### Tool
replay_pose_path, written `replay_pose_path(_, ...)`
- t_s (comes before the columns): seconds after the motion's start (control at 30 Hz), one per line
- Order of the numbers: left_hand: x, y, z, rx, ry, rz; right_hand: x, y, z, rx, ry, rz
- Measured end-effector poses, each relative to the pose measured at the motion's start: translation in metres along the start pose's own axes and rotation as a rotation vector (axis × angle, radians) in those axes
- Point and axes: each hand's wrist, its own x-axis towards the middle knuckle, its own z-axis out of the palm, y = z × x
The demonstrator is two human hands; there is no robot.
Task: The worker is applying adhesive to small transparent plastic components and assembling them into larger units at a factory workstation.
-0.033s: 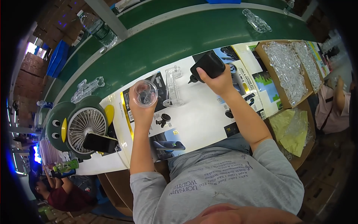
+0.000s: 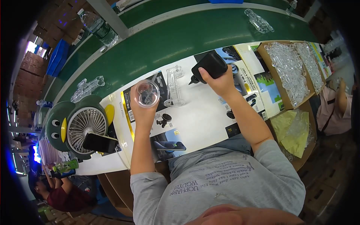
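Observation:
My left hand [image 2: 143, 112] is closed around a clear plastic part, its round rim [image 2: 146, 93] turned upward. My right hand [image 2: 220, 80] grips a black squeeze bottle [image 2: 210, 65], whose thin dark nozzle points down to the left. Between my hands another clear plastic part [image 2: 173, 86], tube-shaped with a flat round base, is on the printed sheet [image 2: 198, 123]. The nozzle is to the right of that part, apart from it. My left fingers are partly hidden behind the clear rim.
A green penguin-shaped fan [image 2: 56, 123] with a phone [image 2: 99, 143] before it stands left. A cardboard box [image 2: 265, 60] of clear parts is at right, above yellow wrapping [image 2: 290, 131]. Clear parts [image 2: 258, 21] lie on the green belt [image 2: 161, 41]; a water bottle [image 2: 98, 30] stands behind.

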Motion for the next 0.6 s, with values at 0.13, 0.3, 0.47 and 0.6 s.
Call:
replay_pose_path(0.13, -0.001, 0.004, 0.004, 0.018, -0.051, 0.052, 0.001, 0.006, 0.005, 0.078, 0.018, 0.002)
replay_pose_path(0.3, -0.003, 0.0, 0.006, 0.024, -0.054, 0.025, 0.011, 0.0, 0.001, 0.646, 0.148, 0.548)
replay_pose_path(0.47, -0.005, -0.006, 0.008, -0.16, -0.028, -0.031, 0.008, 0.0, 0.004, 0.702, 0.081, 0.519)
replay_pose_path(0.6, -0.004, -0.006, 0.008, -0.035, 0.016, 0.042, 0.0, -0.004, 0.007, 0.772, 0.019, 0.493)
